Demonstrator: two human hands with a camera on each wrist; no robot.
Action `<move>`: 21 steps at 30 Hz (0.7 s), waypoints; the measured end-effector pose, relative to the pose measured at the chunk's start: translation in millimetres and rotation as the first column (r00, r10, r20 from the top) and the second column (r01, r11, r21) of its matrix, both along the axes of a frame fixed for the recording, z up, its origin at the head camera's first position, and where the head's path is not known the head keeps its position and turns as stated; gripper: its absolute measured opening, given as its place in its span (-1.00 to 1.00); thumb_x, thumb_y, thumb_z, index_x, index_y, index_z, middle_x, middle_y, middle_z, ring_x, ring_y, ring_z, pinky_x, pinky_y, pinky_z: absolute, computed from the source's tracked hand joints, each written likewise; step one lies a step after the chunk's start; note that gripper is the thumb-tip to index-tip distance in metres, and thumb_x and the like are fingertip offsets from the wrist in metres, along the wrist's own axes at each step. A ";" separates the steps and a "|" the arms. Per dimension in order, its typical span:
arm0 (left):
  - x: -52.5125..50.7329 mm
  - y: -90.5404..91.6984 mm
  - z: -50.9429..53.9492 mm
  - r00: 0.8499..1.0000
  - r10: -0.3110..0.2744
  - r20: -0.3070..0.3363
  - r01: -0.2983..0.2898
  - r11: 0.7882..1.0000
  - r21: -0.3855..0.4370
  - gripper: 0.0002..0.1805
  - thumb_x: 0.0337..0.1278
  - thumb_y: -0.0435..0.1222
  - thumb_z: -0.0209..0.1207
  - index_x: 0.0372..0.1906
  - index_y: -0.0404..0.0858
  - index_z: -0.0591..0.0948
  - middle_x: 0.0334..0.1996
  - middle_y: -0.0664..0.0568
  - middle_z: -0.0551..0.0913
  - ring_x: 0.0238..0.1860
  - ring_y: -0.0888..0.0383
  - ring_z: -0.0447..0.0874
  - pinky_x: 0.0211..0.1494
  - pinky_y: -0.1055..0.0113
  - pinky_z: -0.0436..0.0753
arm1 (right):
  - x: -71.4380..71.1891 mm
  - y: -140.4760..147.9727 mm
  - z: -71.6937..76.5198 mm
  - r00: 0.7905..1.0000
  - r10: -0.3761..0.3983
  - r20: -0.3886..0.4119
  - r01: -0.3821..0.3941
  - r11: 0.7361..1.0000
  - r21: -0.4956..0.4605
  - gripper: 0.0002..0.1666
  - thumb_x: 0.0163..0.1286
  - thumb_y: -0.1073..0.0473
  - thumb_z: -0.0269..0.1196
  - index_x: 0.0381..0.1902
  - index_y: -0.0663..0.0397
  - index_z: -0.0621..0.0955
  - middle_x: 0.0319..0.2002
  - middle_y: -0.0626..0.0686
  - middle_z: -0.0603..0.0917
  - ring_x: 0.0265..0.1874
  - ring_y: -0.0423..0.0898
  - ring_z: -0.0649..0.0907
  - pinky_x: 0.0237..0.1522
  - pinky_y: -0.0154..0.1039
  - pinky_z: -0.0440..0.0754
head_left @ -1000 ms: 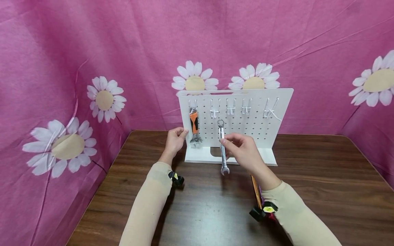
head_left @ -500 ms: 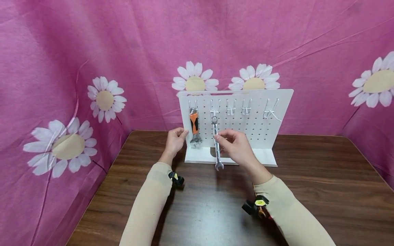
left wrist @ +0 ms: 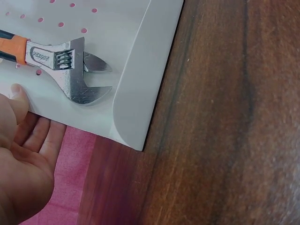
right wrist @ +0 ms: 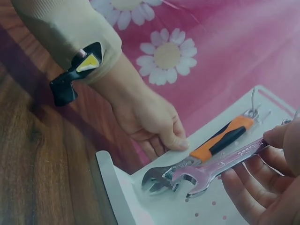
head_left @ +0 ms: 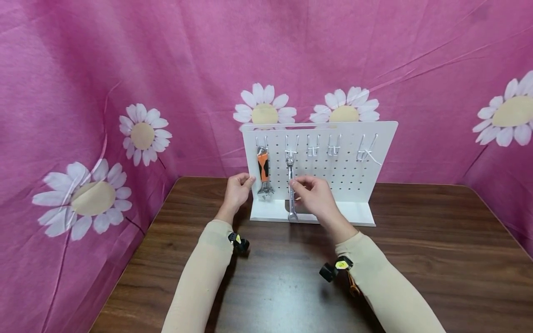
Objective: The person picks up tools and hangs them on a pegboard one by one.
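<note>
My right hand (head_left: 316, 196) pinches a silver combination wrench (head_left: 291, 185) between thumb and fingers, ring end up and open end down. The ring end is at the second hook from the left on a white pegboard (head_left: 325, 178); whether it is on the hook cannot be told. At the board's left edge, my left hand (head_left: 238, 190) grips the panel, thumb (left wrist: 18, 98) in front and fingers behind. Close by hangs an adjustable wrench (head_left: 263, 171) with an orange and black handle, jaws down. The right wrist view shows the combination wrench (right wrist: 211, 171) in front of it.
Further white hooks (head_left: 333, 147) stand along the board's upper part, one at the right (head_left: 366, 152) with a slanted prong. Beneath my right forearm an orange object (head_left: 353, 284) shows partly on the brown wooden table (head_left: 266, 277). A pink flowered cloth (head_left: 200, 69) hangs behind.
My right hand has moved the combination wrench left and slightly up, in toward the board's second hook, and it now hangs straighter. My left hand stays at the board's edge.
</note>
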State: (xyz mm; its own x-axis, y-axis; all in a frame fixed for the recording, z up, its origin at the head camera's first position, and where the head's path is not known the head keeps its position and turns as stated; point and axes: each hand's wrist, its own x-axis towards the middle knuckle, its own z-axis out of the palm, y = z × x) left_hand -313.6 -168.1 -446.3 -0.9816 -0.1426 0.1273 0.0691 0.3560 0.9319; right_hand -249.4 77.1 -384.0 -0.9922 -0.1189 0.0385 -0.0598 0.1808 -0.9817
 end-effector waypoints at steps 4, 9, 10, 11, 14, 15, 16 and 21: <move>-0.9 0.1 0.0 1.000 0.000 -0.001 0.000 1.000 0.000 -0.76 0.58 -0.26 0.26 -0.16 -0.38 0.77 -0.42 0.00 0.63 -0.38 0.19 0.42 -0.27 0.35 0.46 | -10.2 -2.7 -4.9 0.999 -0.041 0.027 0.041 0.999 -0.013 -0.63 0.63 0.15 0.28 0.15 0.36 0.73 -0.15 0.14 0.71 -0.29 -0.07 0.71 -0.16 -0.09 0.85; -0.9 0.7 -0.1 1.000 0.003 -0.010 -0.003 1.000 0.004 -0.76 0.57 -0.28 0.27 -0.18 -0.39 0.76 -0.47 0.08 0.58 -0.40 0.20 0.41 -0.29 0.36 0.44 | -22.8 -7.1 -11.6 0.996 -0.079 0.051 0.080 0.996 -0.025 -0.60 0.66 0.10 0.27 0.15 0.36 0.73 -0.08 0.20 0.74 -0.27 -0.09 0.71 0.03 0.08 0.82; -0.8 0.9 -0.2 1.000 0.002 -0.013 -0.002 1.000 0.004 -0.76 0.57 -0.28 0.27 -0.19 -0.40 0.76 -0.49 0.10 0.57 -0.41 0.20 0.40 -0.29 0.37 0.44 | -25.2 -7.9 -12.6 0.995 -0.084 0.054 0.086 0.996 -0.027 -0.59 0.66 0.09 0.26 0.15 0.35 0.73 -0.08 0.19 0.74 -0.27 -0.09 0.71 0.04 0.07 0.82; -0.6 1.1 -0.3 1.000 0.001 -0.015 0.000 1.000 0.005 -0.76 0.57 -0.27 0.27 -0.19 -0.40 0.76 -0.50 0.12 0.54 -0.42 0.20 0.39 -0.31 0.37 0.42 | -27.4 -8.7 -13.5 0.994 -0.089 0.056 0.091 0.995 -0.032 -0.59 0.67 0.08 0.26 0.15 0.35 0.73 -0.07 0.18 0.74 -0.27 -0.10 0.71 0.04 0.06 0.82; 0.0 1.4 -1.0 1.000 -0.005 -0.017 0.005 1.000 0.002 -0.75 0.58 -0.27 0.26 -0.20 -0.40 0.75 -0.52 0.15 0.51 -0.43 0.19 0.37 -0.33 0.36 0.40 | -32.8 -9.9 -15.4 0.992 -0.104 0.074 0.106 0.994 -0.029 -0.60 0.67 0.06 0.25 0.16 0.30 0.73 -0.03 0.15 0.72 -0.22 -0.09 0.70 0.00 -0.04 0.82; 0.2 1.4 -1.3 1.000 -0.006 -0.017 0.006 1.000 0.001 -0.75 0.58 -0.27 0.26 -0.20 -0.40 0.75 -0.52 0.15 0.51 -0.43 0.19 0.37 -0.33 0.36 0.40 | -34.4 -10.2 -15.9 0.991 -0.110 0.080 0.112 0.993 -0.024 -0.60 0.68 0.05 0.25 0.16 0.29 0.74 -0.02 0.15 0.71 -0.20 -0.08 0.69 0.00 -0.07 0.81; 0.0 1.3 -1.6 1.000 -0.006 -0.017 0.006 1.000 0.000 -0.75 0.58 -0.27 0.26 -0.20 -0.39 0.76 -0.52 0.15 0.52 -0.43 0.20 0.38 -0.33 0.36 0.41 | -35.8 -10.5 -16.1 0.990 -0.118 0.083 0.119 0.993 -0.012 -0.59 0.68 0.03 0.24 0.16 0.27 0.74 -0.01 0.16 0.71 -0.18 -0.07 0.69 0.00 -0.09 0.81; -1.6 -0.1 -3.4 1.000 -0.001 -0.025 0.001 1.000 0.001 -0.76 0.57 -0.28 0.26 -0.23 -0.39 0.74 -0.54 0.17 0.49 -0.44 0.22 0.36 -0.34 0.37 0.39 | -42.7 -12.7 -17.0 0.985 -0.148 0.086 0.146 0.989 0.030 -0.55 0.68 -0.03 0.24 0.17 0.24 0.74 0.03 0.18 0.69 -0.14 -0.03 0.68 0.06 -0.08 0.79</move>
